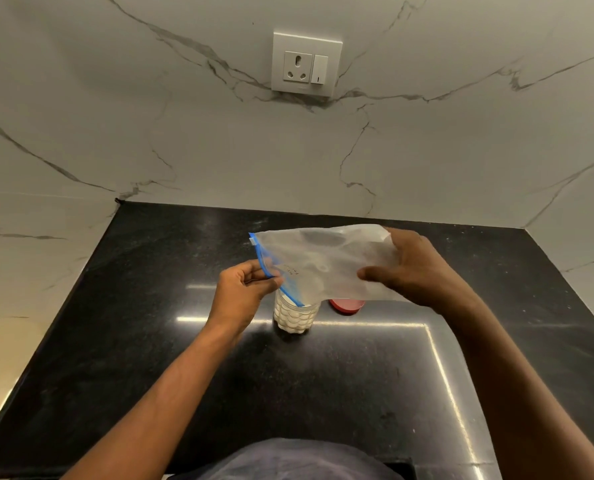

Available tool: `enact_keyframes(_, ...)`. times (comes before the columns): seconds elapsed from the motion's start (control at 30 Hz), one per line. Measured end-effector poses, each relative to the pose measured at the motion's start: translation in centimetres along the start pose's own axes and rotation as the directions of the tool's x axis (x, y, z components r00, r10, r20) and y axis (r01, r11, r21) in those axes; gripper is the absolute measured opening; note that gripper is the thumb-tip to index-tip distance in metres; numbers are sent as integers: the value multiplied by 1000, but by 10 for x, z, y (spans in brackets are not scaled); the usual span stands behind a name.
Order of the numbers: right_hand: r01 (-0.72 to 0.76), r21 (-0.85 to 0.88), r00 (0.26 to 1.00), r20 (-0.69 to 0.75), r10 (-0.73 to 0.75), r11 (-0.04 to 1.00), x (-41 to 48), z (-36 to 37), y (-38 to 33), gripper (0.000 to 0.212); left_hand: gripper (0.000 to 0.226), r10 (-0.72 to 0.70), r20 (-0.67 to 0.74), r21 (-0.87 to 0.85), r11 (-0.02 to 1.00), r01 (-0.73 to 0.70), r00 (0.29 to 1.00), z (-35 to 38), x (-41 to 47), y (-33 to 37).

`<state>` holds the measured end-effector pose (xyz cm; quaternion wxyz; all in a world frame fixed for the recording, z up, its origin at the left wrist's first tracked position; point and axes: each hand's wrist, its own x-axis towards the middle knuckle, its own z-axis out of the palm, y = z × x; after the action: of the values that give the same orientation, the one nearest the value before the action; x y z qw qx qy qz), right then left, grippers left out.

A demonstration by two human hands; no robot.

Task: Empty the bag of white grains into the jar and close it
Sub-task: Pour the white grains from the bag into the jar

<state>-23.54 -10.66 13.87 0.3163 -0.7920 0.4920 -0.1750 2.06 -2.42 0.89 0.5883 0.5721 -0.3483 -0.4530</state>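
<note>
A clear zip bag [326, 261] with a blue seal strip is held tipped over a jar [295, 315] that stands upright near the middle of the black worktop [150, 341]. The left hand [245, 289], at about 9 o'clock from the jar's mouth, has its fingers [271, 277] pinched shut on the blue strip at the bag's opening, which points down into the jar. The right hand [416, 271], at about 2 o'clock from the jar, has its fingers closed around the bag's raised far end, thumb in front. The bag looks nearly flat and empty. The jar is filled almost to the top with white grains [293, 318]. A red lid [346, 305] lies flat on the worktop just beside the jar at 3 o'clock, partly hidden under the bag. A wall socket [306, 64] sits at 12 o'clock on the marble wall.
</note>
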Motion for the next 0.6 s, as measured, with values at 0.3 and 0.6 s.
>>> enact_keyframes(0.3,272,189,891,-420,-173,943,-9,22,-1,8,21,11,-4,26,1000,-11,1000,2,-1,-2)
enact_keyframes(0.6,262,146,932,-295,-210,954,-5,19,-8,36,25,6,-19,34,999,-6,1000,0,2,-10)
